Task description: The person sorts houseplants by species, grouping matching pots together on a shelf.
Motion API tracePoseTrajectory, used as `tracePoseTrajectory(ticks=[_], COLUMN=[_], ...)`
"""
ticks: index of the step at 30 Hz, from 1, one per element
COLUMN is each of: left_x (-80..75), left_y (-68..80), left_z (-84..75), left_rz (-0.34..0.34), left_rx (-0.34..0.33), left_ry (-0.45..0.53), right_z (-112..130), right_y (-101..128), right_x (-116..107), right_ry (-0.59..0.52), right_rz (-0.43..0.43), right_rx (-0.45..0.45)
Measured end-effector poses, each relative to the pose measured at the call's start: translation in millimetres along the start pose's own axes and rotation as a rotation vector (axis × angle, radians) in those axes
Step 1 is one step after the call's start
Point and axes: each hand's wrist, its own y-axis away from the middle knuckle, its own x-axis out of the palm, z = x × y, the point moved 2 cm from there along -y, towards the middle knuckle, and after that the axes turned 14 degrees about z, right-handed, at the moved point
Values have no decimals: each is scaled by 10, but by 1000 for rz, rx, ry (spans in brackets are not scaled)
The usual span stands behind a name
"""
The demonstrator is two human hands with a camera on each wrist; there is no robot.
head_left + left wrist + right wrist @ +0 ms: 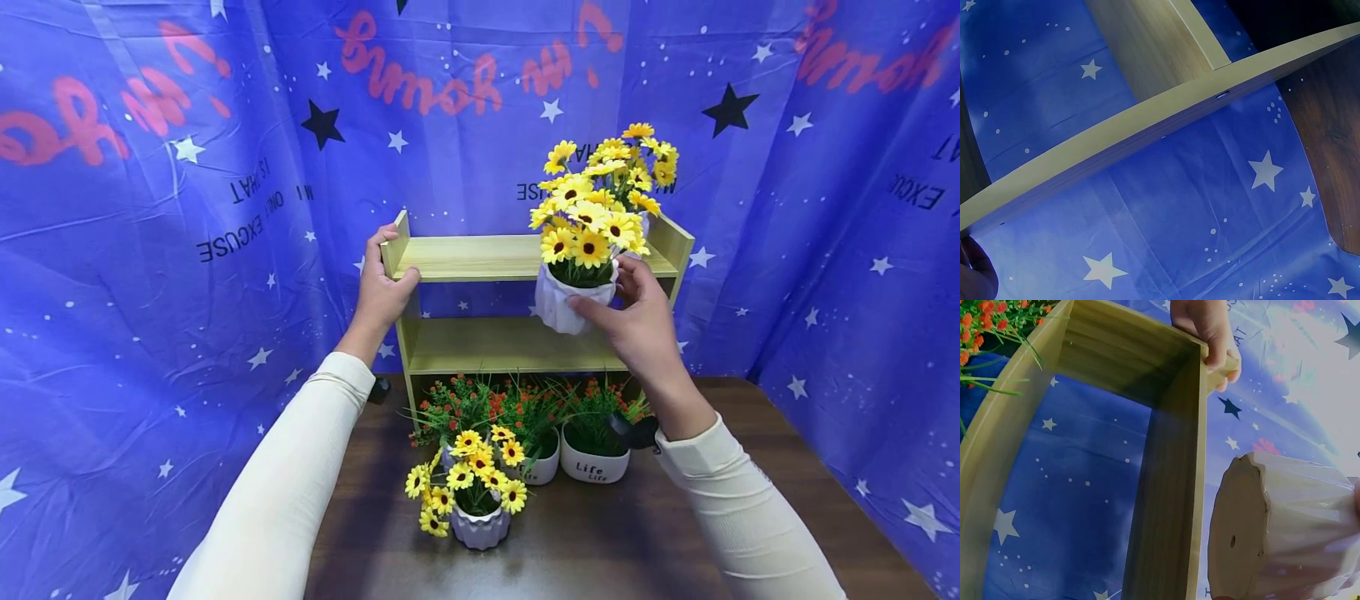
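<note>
My left hand (381, 287) grips the upper left corner of a pale wooden two-tier shelf (472, 260), thumb over the front edge and fingers round the side panel. With my right hand (647, 325) I hold a white ribbed pot of yellow daisy-like flowers (557, 304), thumb on its front, raised before the right part of the top tier. In the right wrist view, the underside of this flowerpot (1235, 531) faces the camera beside the shelf's edge (1195, 456). Behind it more yellow flowers (639, 132) show at the top right, their pot mostly hidden.
On the brown table (592, 558), another small pot of yellow flowers (480, 529) stands in front. White pots with red-berried greenery (596, 462) stand at the shelf's foot. A blue star-printed cloth (150, 333) hangs behind and at both sides.
</note>
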Motion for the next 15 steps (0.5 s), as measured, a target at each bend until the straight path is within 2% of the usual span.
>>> tracePoseTrajectory(ticks=[10,15], left_x=[-24,-34], left_y=[12,5], left_z=[51,41], left_rz=[12,12], left_rx=[-16,-6], left_ry=[10,15], right_z=[22,11], right_y=[-208,-322], right_x=[23,57], right_ry=[46,15], right_rz=[8,7], right_rx=[46,46])
